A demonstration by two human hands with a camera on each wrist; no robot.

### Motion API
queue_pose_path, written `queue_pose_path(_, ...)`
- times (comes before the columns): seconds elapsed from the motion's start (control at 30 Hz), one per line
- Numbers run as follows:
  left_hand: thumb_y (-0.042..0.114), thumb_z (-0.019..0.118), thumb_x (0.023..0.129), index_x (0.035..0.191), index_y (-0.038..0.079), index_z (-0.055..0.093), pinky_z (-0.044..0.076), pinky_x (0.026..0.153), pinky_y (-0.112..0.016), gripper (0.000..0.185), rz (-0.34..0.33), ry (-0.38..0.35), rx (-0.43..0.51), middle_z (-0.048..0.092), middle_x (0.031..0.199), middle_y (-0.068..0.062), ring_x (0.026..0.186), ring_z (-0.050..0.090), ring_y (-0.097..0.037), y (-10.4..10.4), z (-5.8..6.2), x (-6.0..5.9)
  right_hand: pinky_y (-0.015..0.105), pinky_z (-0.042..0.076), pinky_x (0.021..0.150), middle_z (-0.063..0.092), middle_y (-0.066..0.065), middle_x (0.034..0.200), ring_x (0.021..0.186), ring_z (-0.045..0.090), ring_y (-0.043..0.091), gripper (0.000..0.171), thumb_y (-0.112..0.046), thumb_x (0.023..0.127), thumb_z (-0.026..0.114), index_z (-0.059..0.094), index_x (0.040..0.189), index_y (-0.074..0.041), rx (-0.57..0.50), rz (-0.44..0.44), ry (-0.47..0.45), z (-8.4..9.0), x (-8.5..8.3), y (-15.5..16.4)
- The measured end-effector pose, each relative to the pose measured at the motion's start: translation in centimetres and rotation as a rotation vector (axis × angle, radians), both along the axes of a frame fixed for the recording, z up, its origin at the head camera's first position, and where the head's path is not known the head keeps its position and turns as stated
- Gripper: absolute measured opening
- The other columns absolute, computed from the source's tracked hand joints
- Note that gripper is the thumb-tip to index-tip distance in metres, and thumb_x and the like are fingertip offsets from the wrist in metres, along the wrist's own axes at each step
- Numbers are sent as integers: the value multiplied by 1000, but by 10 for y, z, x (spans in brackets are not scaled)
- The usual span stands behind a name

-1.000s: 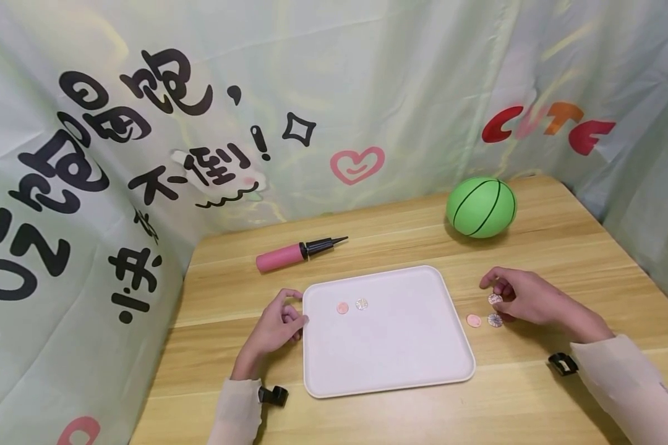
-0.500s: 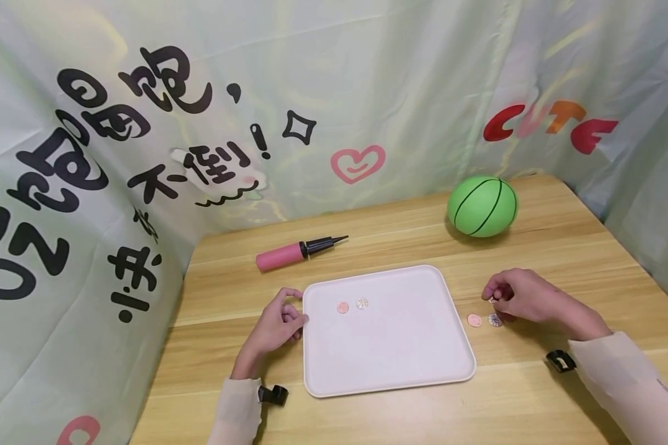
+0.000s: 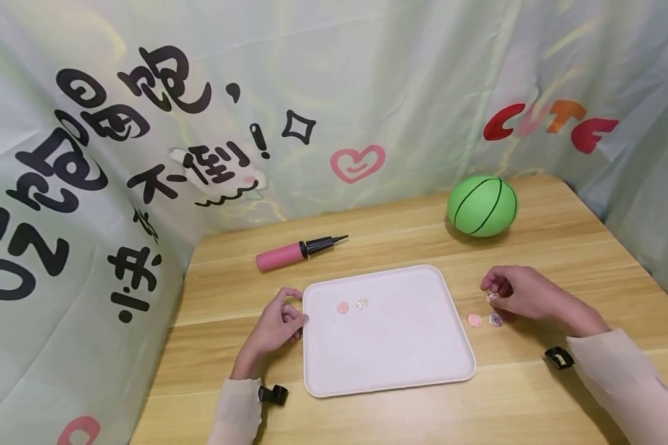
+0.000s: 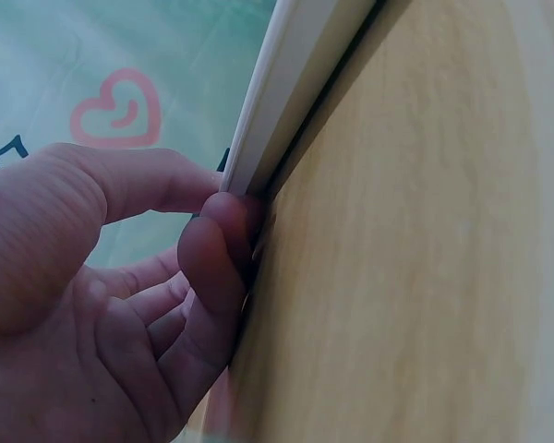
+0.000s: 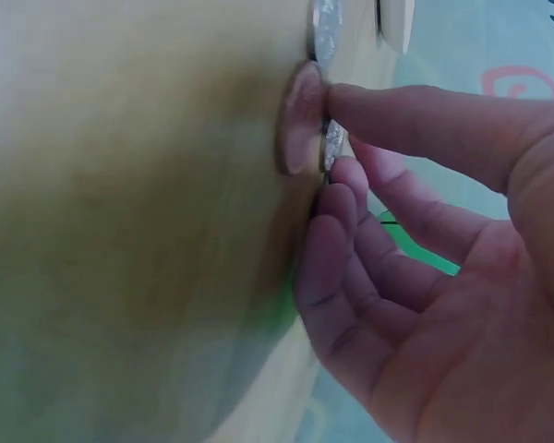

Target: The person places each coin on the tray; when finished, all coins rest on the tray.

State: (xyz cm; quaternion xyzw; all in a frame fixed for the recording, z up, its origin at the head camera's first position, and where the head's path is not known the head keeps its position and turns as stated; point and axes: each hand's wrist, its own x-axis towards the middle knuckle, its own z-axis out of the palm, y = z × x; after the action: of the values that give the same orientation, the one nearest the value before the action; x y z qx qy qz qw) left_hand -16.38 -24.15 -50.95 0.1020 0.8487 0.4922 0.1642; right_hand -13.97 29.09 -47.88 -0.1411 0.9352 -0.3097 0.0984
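The white tray (image 3: pixel 389 346) lies on the wooden table, with a pinkish coin (image 3: pixel 342 308) and a pale shiny coin (image 3: pixel 362 303) in its upper left part. At its left rim my left hand (image 3: pixel 275 322) holds the edge; the left wrist view shows fingertips (image 4: pixel 229 214) against the rim's side. To the tray's right, my right hand (image 3: pixel 526 295) pinches a silvery coin (image 3: pixel 492 296) between thumb and fingers, low over the table. Just below it lie a pinkish coin (image 3: pixel 474 320) and another shiny coin (image 3: pixel 495 319). In the right wrist view the pinched coin (image 5: pixel 333 143) is partly hidden.
A pink hand pump (image 3: pixel 281 257) with a black nozzle lies behind the tray. Farther right, a green ball (image 3: pixel 482 206) with black lines rests near the back edge. A printed curtain (image 3: pixel 412 93) hangs behind and beside the table (image 3: pixel 367 420).
My right thumb and fingers have closed around the silvery coin, which has shifted slightly away from the other two coins. The left hand and tray have stayed in place.
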Motion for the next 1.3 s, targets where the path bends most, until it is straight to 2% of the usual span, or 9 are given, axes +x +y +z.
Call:
queue_pose_path(0.27,3,70,104,143,2,50,60,59,-25,44,-7,-6,7,72,86,-15,64,67,-18,0,2,0,24,52,70,64,-1,89,82,56,7,21,4,89,78,70,107,-1,7,55,-19,2,-2,-5)
queue_pose_path(0.5,3,70,104,143,3,50,60,59,-25,45,-3,-3,8,72,86,-14,65,67,-18,0,4,0,22,49,61,56,-1,80,65,58,3,19,10,91,68,69,106,-3,-80,39,-26,0,0,-10)
queue_pose_path(0.7,1,70,104,143,3,50,60,59,-25,44,-3,-1,-1,72,85,-15,64,67,-18,0,5,1,21,53,69,68,-1,88,77,60,0,20,5,89,80,71,102,-8,-112,-8,42,-3,4,-11)
queue_pose_path(0.93,1,70,103,142,3,51,60,58,-25,43,0,5,8,72,84,-14,63,67,-17,1,5,0,21,60,73,75,1,91,82,68,3,14,-4,94,84,74,101,-8,-282,-85,78,0,10,-23)
queue_pose_path(1.13,1,70,103,142,2,51,61,59,-26,43,-9,8,14,72,84,-14,64,67,-18,1,4,0,20,60,74,79,1,90,81,71,6,7,-13,95,86,80,99,-11,-296,-106,35,3,7,-38)
queue_pose_path(1.3,1,71,103,141,3,51,60,59,-26,43,-2,2,12,72,84,-13,64,67,-18,1,3,1,21,61,74,81,3,93,83,73,9,10,-17,97,84,82,104,-10,-333,-107,-10,6,2,-53)
